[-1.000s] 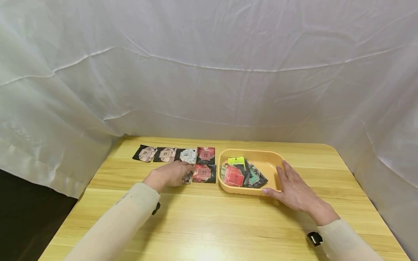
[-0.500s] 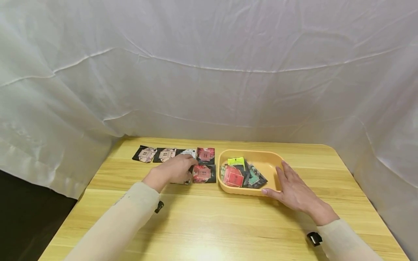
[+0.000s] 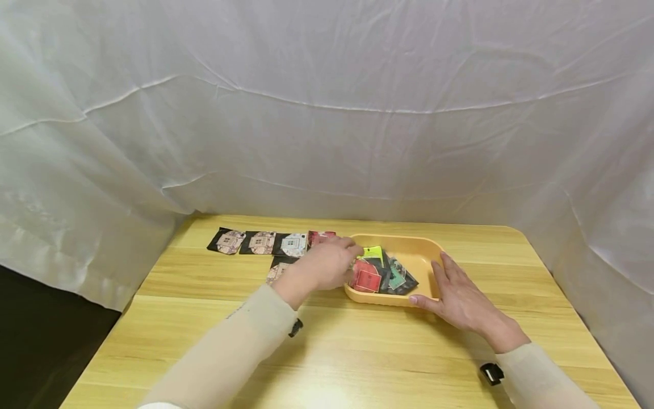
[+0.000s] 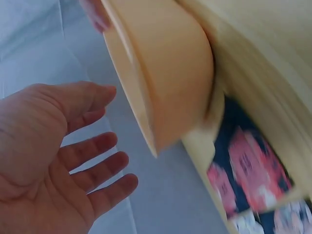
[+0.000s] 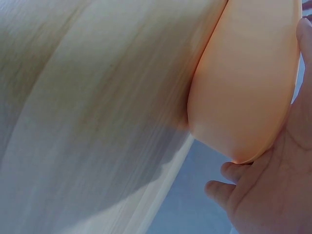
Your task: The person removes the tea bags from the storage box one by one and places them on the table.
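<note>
Reaching over the left end of a yellow-orange plastic tray (image 3: 421,258), my left hand (image 3: 329,264) has loosely bent fingers. In the left wrist view, nothing lies between those fingers. Inside the tray are a red-labelled sachet (image 3: 369,279), a green-labelled sachet (image 3: 398,276) and a bright yellow packet (image 3: 374,253). My right hand (image 3: 462,298) rests at the tray's right corner, thumb on the near rim and fingers extended along the right side. The right wrist view shows its palm (image 5: 278,190) against the tray wall.
A back row holds black sachets with pale labels (image 3: 258,242) and a red sachet (image 3: 319,237), partly covered by my left hand. Below it lies another pale-labelled sachet (image 3: 277,270). Pale curtains (image 3: 327,142) enclose the wooden table (image 3: 332,352) at the back and sides.
My left hand has left the front-row sachet on the table and moved right to the tray's left end. The front-row red sachet is now hidden. My right hand and the tray stay put.
</note>
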The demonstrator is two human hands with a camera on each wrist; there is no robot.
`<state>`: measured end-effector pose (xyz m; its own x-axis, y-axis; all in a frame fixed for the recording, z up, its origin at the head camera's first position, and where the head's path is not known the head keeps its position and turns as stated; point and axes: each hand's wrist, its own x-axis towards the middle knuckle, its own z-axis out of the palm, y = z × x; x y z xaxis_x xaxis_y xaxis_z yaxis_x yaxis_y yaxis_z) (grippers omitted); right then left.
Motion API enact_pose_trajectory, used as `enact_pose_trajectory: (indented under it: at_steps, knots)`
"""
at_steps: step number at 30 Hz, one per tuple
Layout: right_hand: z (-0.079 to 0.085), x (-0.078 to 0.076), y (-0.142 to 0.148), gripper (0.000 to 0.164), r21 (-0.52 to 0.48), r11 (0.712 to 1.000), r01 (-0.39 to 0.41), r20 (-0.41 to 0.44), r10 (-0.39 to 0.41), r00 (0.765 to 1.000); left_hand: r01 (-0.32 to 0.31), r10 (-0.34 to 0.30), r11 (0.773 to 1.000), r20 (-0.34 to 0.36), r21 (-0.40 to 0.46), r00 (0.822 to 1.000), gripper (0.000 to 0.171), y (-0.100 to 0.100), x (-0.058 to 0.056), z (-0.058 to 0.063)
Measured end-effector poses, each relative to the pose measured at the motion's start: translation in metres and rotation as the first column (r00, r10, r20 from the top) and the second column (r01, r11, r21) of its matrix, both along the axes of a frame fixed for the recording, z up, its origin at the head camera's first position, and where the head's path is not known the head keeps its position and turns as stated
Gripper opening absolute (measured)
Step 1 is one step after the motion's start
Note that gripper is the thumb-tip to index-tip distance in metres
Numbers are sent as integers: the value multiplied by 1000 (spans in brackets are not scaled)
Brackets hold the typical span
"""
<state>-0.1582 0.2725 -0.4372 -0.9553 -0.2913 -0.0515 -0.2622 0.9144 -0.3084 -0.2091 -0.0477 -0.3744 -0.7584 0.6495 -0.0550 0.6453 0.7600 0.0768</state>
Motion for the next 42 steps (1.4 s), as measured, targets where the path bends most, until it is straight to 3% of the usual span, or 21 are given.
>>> enact_pose_trajectory:
  at_steps: [4,8,12,16,26,30,37,42]
  knots:
    - [-1,-1,0,120,1,1000,-2,-4,2,1000,46,-46,998,29,-30,999,46,19,4,-6]
    - [-1,-2,-1,120,0,1000,-4,-5,4,1000,90,-86,996,123,-24,989,41,31,3,-13]
    - [-1,-2,-1,119,0,1000,-5,-4,5,1000,67,-59,997,230,-27,971,45,37,1,-19]
    - [-1,-2,-2,119,-1,1000,-4,-4,4,1000,36,-11,996,281,-81,960,54,42,-2,-23]
    - [-1,-2,-3,119,-8,1000,-3,-1,3,1000,36,10,983,252,-180,968,42,53,-6,-26]
    - [-1,-2,-3,119,-11,1000,-3,0,3,1000,2,45,982,243,-191,969,39,56,-6,-23]
    - [-2,-2,-3,118,-8,1000,-6,-10,6,1000,14,28,982,222,-186,975,21,62,-14,-23]
    - [-4,-2,-4,118,-6,1000,-9,-13,9,1000,8,27,978,163,-210,986,52,64,-17,-28]
